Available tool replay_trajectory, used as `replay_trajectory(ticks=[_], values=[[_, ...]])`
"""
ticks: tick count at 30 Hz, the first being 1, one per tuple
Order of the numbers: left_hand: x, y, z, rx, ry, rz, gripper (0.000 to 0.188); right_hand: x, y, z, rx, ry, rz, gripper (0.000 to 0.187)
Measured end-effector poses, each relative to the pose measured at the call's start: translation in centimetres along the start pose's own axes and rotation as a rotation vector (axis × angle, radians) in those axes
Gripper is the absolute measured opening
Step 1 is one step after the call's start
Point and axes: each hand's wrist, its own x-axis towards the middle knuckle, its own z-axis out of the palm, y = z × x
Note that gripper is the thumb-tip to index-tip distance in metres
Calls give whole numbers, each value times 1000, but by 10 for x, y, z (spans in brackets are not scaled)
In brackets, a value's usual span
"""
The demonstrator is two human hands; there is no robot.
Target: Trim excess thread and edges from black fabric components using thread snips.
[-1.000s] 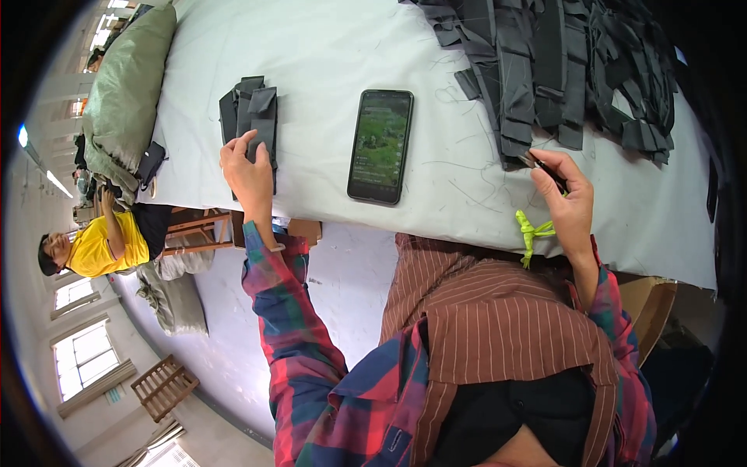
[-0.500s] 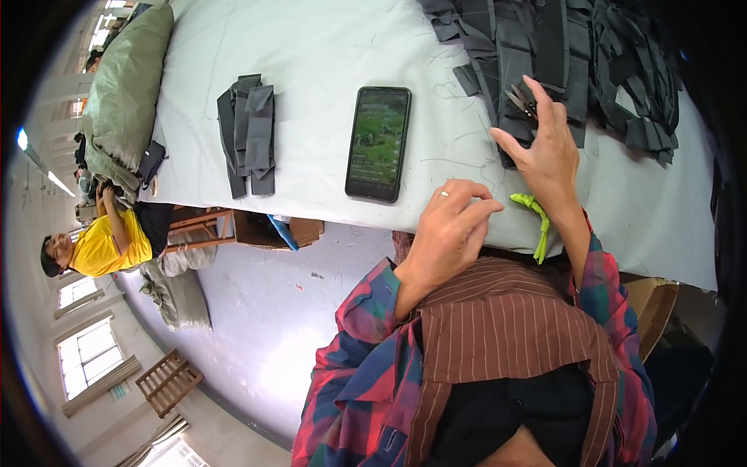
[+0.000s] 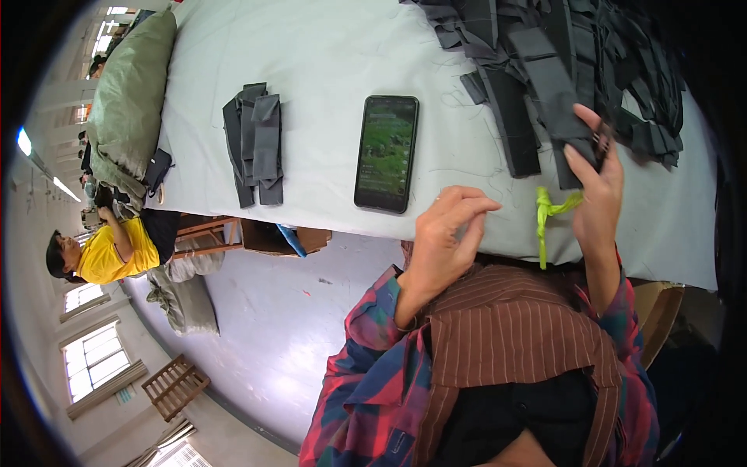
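My right hand (image 3: 599,183) pinches the near end of a dark grey fabric strip (image 3: 545,74) between thumb and forefinger. Small dark thread snips (image 3: 601,144) sit among the fingers of that same hand, partly hidden and blurred. Beside its wrist lies a knotted neon yellow-green cord (image 3: 544,222). My left hand (image 3: 447,253) hovers at the table's near edge, fingers loosely bent and thumb apart, holding nothing that I can see. A pile of similar dark grey strips (image 3: 510,128) spreads across the far right, beneath and around the held strip.
A smartphone (image 3: 387,154) with a lit screen lies mid-table on the white cloth (image 3: 319,93). To its left is a small stack of grey strips (image 3: 266,148). A full greenish sack (image 3: 132,97) rests at the far left, near a person in yellow (image 3: 117,251). Loose threads dot the cloth.
My right hand has moved right and nearer, and now grips a strip and draws its end toward me. The snips have shifted along with the hand. My left hand stays nearly still.
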Motion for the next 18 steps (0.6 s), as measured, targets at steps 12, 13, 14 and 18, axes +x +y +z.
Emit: replay_trajectory(ticks=[12,13,14,18], values=[[13,9,32,-1043,-213,-386,51,-82,18,0,324,-285,326,43],[12,9,34,-1121,-215,-412,51,-80,16,2,287,-312,333,42],[10,11,34,-1125,-132,-460,50,-78,16,0,241,-395,345,40],[5,-10,23,-1293,-114,-567,63,-75,11,-2,-92,-587,199,30]])
